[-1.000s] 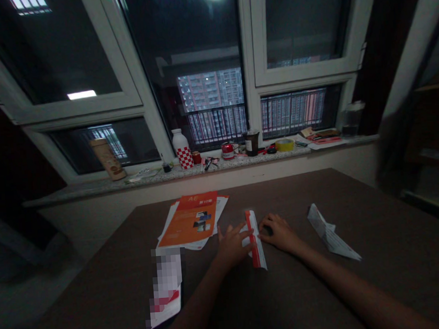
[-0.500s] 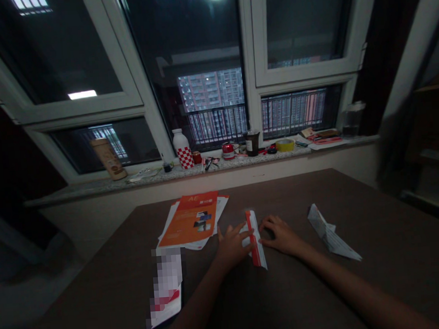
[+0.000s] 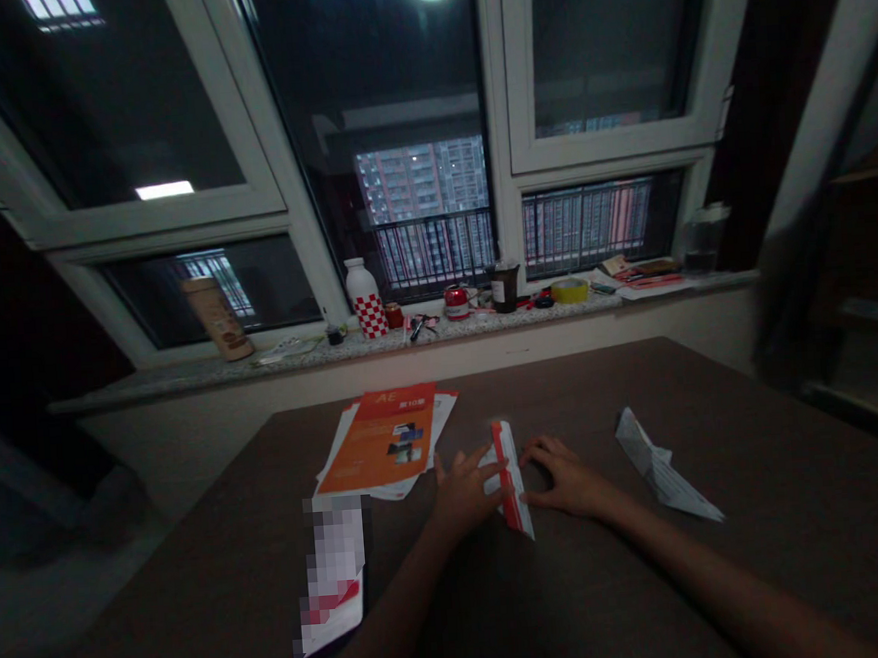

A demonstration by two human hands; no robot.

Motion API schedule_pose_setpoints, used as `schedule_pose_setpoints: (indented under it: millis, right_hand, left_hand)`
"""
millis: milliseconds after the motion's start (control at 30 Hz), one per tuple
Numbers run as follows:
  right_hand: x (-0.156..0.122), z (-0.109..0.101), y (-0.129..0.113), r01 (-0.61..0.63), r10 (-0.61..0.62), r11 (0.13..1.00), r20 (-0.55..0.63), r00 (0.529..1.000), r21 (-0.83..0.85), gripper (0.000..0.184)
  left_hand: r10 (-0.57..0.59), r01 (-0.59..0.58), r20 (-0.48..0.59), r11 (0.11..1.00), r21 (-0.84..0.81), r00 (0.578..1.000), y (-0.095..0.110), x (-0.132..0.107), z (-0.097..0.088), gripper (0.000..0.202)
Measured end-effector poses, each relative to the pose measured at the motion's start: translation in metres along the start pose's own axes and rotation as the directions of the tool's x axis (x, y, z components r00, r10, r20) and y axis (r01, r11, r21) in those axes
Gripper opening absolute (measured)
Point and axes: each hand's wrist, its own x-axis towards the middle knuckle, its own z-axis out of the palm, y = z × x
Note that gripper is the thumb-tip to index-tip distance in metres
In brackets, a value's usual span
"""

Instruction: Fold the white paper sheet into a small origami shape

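A narrow strip of folded paper (image 3: 515, 484), white with a red-orange band, lies lengthwise on the dark table between my hands. Resting on its left side is my left hand (image 3: 462, 493), with the fingers spread and two of them reaching across the red band. My right hand (image 3: 574, 485) is along the right edge of the paper; its thumb and forefinger are apart, with the thumb tip at the lower part of that edge. Part of the paper is hidden under the left fingers. To the right lies a folded paper shape (image 3: 659, 464) with printed text and pointed ends.
Orange and white printed sheets (image 3: 379, 443) are stacked on the left. Nearer me is a phone-like object (image 3: 333, 587), partly pixelated. On the windowsill (image 3: 297, 354) stand a checkered bottle (image 3: 366, 299), a tilted tan tumbler (image 3: 217, 319), a dark cup (image 3: 505, 289) and yellow tape (image 3: 570, 291).
My right hand has shifted slightly, its thumb a little lower along the paper's edge and farther from the forefinger. The left hand and the paper have hardly moved.
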Motion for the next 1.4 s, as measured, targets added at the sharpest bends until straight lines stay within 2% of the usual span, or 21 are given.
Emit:
schedule_pose_setpoints:
  millis: [167,367,500,767,1133,1400]
  right_hand:
    - [-0.004,0.002,0.001,0.013,-0.013,1.0,0.0,1.0,-0.002,0.047]
    - [-0.003,0.006,-0.003,-0.017,0.015,0.999,-0.073,0.997,-0.03,0.037]
    - [-0.001,0.006,-0.005,-0.044,0.041,0.998,-0.07,0.997,-0.041,0.032]
    - [-0.002,0.005,-0.006,-0.041,0.038,0.998,-0.061,0.997,-0.048,0.03]
    - [-0.009,-0.001,-0.009,0.026,-0.025,0.998,0.009,1.0,-0.05,0.045]
    - [-0.011,-0.004,-0.012,0.003,0.001,0.997,0.053,0.999,-0.077,0.054]
  left_hand:
    - [0.015,-0.015,-0.015,1.0,-0.002,1.0,0.002,-0.002,-0.002,0.045]
    - [0.007,-0.006,-0.09,1.0,0.005,0.996,0.007,0.002,0.0,0.039]
    - [0.004,-0.005,-0.133,1.0,-0.007,0.991,0.007,0.006,0.005,0.034]
    - [-0.011,0.012,0.027,0.999,-0.046,1.0,0.0,0.001,0.001,0.043]
    - [-0.005,0.006,0.022,0.999,-0.041,1.0,-0.001,-0.002,0.0,0.044]
    - [0.025,-0.025,-0.01,0.999,-0.043,1.0,-0.004,-0.002,0.004,0.045]
